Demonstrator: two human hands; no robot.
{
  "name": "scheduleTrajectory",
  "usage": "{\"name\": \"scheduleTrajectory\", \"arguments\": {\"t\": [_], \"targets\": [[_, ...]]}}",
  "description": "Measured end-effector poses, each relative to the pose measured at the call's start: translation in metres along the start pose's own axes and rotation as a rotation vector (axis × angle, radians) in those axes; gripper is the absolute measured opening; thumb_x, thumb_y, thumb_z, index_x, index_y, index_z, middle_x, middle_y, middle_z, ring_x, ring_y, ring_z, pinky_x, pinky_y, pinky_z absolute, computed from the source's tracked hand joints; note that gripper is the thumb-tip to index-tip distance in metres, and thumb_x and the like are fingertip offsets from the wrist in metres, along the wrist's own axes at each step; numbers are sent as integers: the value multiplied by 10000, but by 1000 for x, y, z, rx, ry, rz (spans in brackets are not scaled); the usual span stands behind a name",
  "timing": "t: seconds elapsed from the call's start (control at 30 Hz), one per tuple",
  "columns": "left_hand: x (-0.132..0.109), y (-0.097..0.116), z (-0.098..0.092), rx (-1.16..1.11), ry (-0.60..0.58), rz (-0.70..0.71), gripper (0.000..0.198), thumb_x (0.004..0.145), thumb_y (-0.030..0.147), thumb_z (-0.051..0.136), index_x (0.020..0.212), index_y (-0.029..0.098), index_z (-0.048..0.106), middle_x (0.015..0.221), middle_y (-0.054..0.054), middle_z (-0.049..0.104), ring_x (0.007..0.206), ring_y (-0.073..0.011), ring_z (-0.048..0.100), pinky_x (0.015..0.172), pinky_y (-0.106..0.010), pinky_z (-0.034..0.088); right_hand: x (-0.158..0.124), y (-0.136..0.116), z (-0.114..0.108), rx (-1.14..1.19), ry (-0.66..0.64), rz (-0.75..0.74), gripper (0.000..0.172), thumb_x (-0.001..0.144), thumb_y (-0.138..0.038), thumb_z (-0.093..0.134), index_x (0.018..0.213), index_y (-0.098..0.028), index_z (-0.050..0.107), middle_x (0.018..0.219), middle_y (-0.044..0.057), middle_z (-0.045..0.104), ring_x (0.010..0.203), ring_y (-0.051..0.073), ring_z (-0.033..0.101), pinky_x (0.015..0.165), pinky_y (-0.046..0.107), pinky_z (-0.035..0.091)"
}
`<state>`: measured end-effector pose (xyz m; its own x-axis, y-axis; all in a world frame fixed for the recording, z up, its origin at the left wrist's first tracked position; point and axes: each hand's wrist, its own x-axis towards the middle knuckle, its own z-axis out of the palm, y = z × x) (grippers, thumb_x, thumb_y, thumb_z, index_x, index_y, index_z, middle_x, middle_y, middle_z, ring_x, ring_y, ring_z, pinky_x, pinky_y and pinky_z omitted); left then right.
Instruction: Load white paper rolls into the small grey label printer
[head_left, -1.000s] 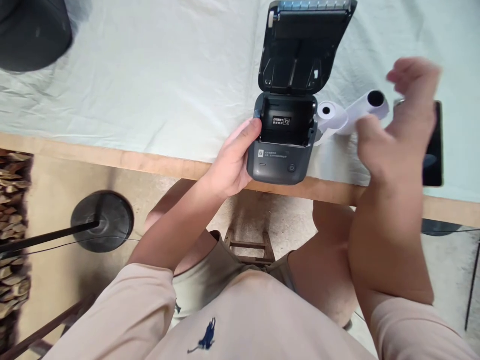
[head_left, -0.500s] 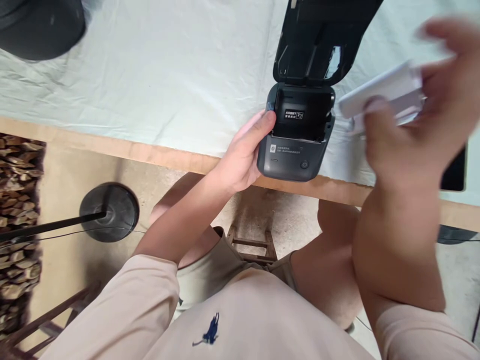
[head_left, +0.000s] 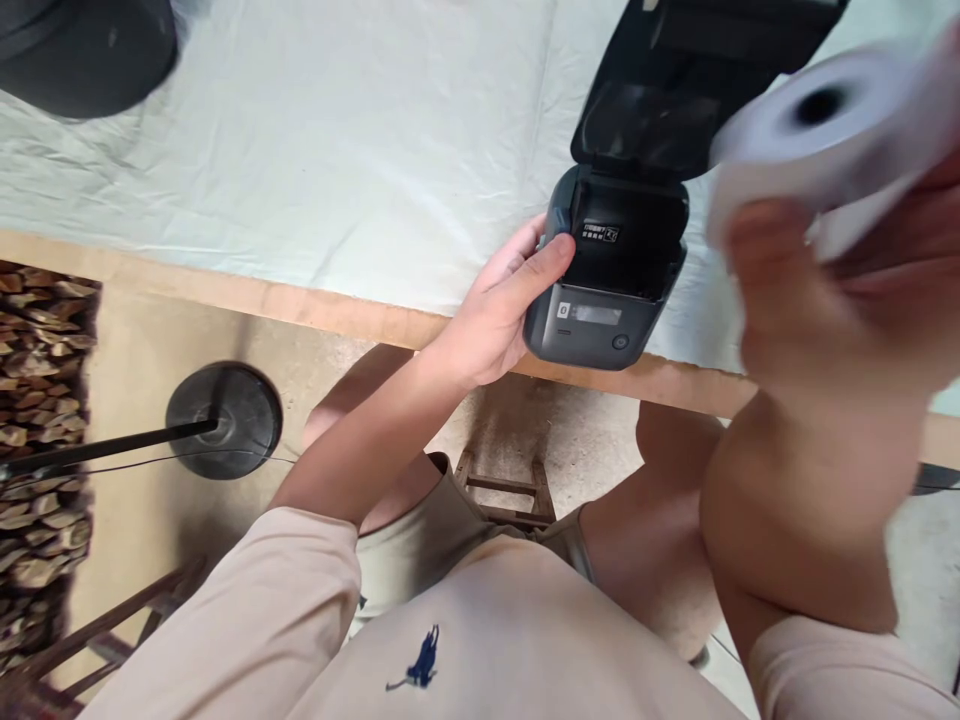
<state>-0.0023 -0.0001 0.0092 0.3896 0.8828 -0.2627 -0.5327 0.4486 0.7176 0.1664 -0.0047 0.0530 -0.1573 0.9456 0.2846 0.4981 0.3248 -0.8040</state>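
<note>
My left hand [head_left: 502,310] grips the left side of a dark grey label printer [head_left: 589,335], thumb on the rim of its bay. The printer's lid [head_left: 652,100] is tipped up and back, and its paper bay [head_left: 630,240] is bare inside apart from a small printed label. To the right, my right hand [head_left: 840,290] is closed around a white paper roll [head_left: 757,130], blurred by motion. One end of the roll, with its dark core hole, faces up toward me. The roll is held apart from the printer, beside the lid; some of my right fingers are hidden behind it.
A pale cloth [head_left: 337,150] covers the table, whose wooden edge [head_left: 300,305] runs close to my body. At the far left stands a black rounded object [head_left: 90,60]. Below are a round black stand base [head_left: 225,420], stacked firewood [head_left: 41,420] and a wooden stool [head_left: 517,490].
My right hand has raised and turned the paper roll, so its end with the core hole now shows. The printer has shifted slightly right and tilted in my left hand.
</note>
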Motion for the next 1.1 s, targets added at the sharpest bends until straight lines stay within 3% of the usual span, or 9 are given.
{"name": "scheduleTrajectory", "arguments": {"t": [0.07,0.17,0.33,0.43,0.6,0.8,0.97,1.03,1.1], "targets": [[-1,0,0,55,-12,6,222,878,365,517,1041,236,594,1017,20,671,1225,-200,593,909,-291,569,-1,1,6,-312,90,-120,378,776,-395,579,1129,-287,497,1112,-16,559,1038,173,609,862,366,489],[-2,-2,-1,96,-11,26,222,882,328,516,1078,241,573,1024,26,661,1223,-192,590,928,-291,560,-1,2,10,-596,-3,-153,251,749,-278,590,987,-216,538,1029,-11,648,916,198,647,825,412,484],[-1,-3,-3,33,-31,50,260,865,398,537,1053,223,574,964,-13,664,1118,-204,632,875,-283,557,-2,3,12,-569,91,-239,91,785,-269,528,825,-222,595,846,-24,654,872,165,628,785,351,467],[0,-2,-5,-7,-51,37,254,867,424,523,999,213,573,832,3,620,958,-165,669,721,-234,537,-4,1,13,-510,31,-344,105,806,-326,553,816,-237,607,810,-29,644,836,148,614,740,331,435],[-1,-1,-5,5,-43,48,104,855,211,544,946,180,585,773,47,591,700,-40,643,616,-144,487,-6,-2,9,-422,-64,-362,64,788,-305,590,820,-250,583,817,-51,647,820,134,612,744,346,451],[-2,1,-2,-5,33,-24,169,824,228,592,992,206,600,844,39,637,995,-150,687,731,-194,547,-6,-2,-1,-545,-115,-286,184,797,-370,594,953,-273,585,953,-22,660,1022,180,616,856,404,463],[0,-1,-5,-32,-22,4,254,804,344,630,1022,221,589,896,2,666,1126,-214,640,892,-299,567,-7,3,6,-522,73,-469,70,802,-228,576,864,-231,609,775,-51,642,911,141,644,813,361,454],[1,-2,-7,-34,-67,19,281,828,425,578,1014,215,586,905,-19,674,1113,-223,639,862,-297,567,-8,3,9,-491,150,-538,90,792,-198,576,861,-239,617,729,-67,627,888,126,643,815,354,442],[1,-2,-9,-10,-90,23,269,839,427,558,999,212,582,895,-22,671,1052,-211,656,766,-257,557,-8,2,10,-464,98,-557,101,786,-213,590,875,-251,617,713,-70,622,926,137,641,785,334,444]]}}
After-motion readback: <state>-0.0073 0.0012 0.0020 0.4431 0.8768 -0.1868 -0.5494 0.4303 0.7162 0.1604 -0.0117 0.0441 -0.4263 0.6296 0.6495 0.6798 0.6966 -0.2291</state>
